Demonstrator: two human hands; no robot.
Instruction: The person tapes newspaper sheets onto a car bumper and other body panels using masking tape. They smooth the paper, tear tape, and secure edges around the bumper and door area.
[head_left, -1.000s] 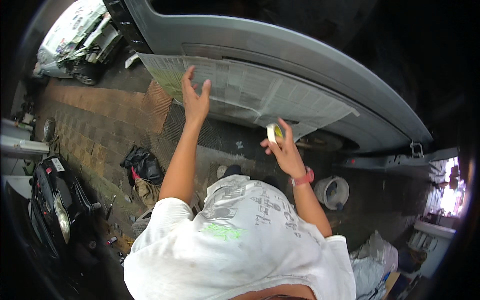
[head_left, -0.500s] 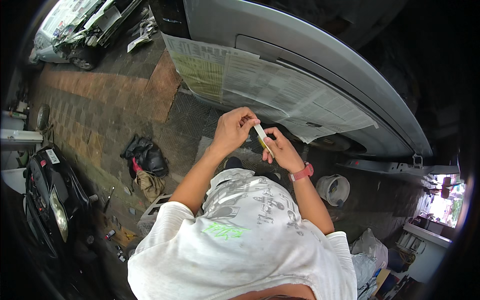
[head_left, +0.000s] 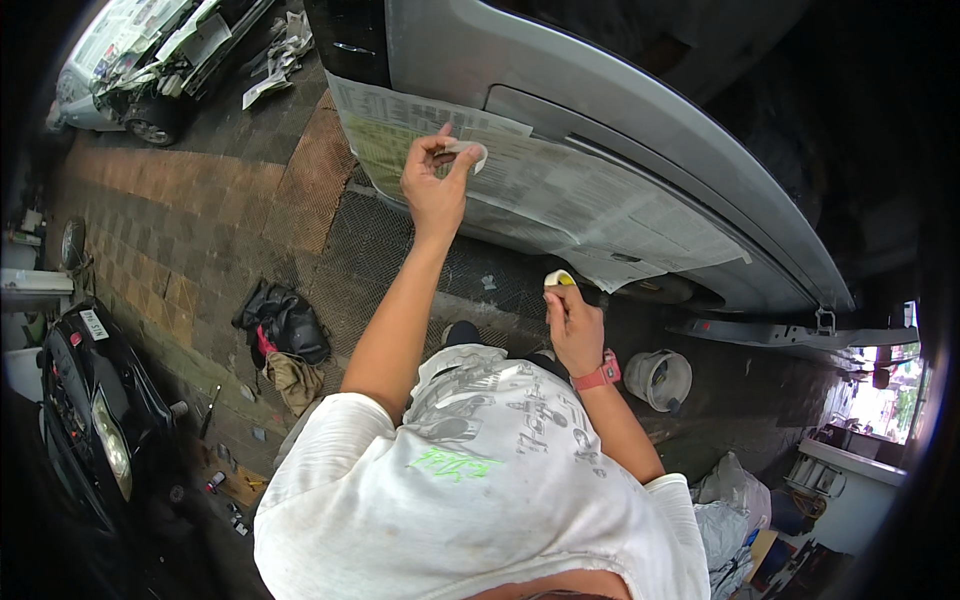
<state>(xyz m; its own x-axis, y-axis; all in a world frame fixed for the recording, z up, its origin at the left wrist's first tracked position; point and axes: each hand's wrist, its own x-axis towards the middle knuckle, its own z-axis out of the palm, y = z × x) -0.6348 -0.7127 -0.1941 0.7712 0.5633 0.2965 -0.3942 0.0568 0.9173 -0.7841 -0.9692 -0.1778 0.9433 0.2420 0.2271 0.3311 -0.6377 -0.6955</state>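
My left hand (head_left: 434,190) is raised in front of the newspaper, pinching a curled, torn-off strip of masking tape (head_left: 480,158). Lower and to the right, my right hand (head_left: 575,328) grips a roll of masking tape (head_left: 558,277), pale outside with some yellow at its core. Strip and roll are apart. Sheets of newspaper (head_left: 600,200) cover the lower side of a silver car (head_left: 640,110) in front of me. Whether my left fingers touch the paper I cannot tell.
A white bucket (head_left: 662,381) stands right of my right wrist. On the tiled floor to the left lies a dark bag (head_left: 285,320) beside a brown cloth (head_left: 293,380). A black car front (head_left: 100,400) is at far left; a partly stripped car (head_left: 140,85) stands at upper left.
The tape strip has come away from the roll. My left hand has moved up and left with it toward the newspaper, while my right hand has dropped slightly with the roll.
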